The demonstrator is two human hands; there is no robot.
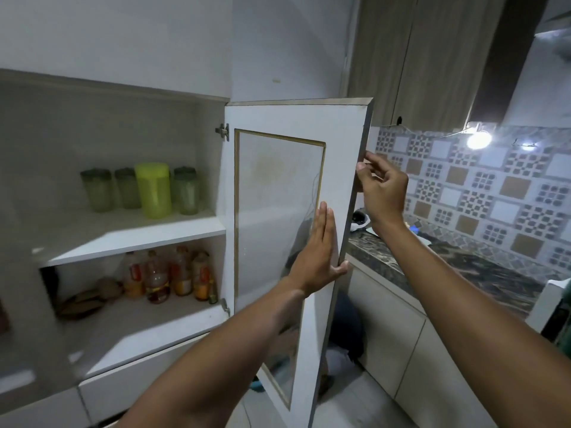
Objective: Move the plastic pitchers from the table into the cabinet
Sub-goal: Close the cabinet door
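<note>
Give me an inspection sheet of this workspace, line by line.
Surface: upper shelf white, bare at the front; no table in view.
Job's things: lime pitcher upright on that shelf among three green-lidded jars.
Clutter: bottles on the lower shelf.
Hands: left hand flat on the open cabinet door; right hand pinching the door's outer edge.
Cables: thin wires by the lit bulb.
Surroundings: patterned wall tiles, dark marbled counter.
</note>
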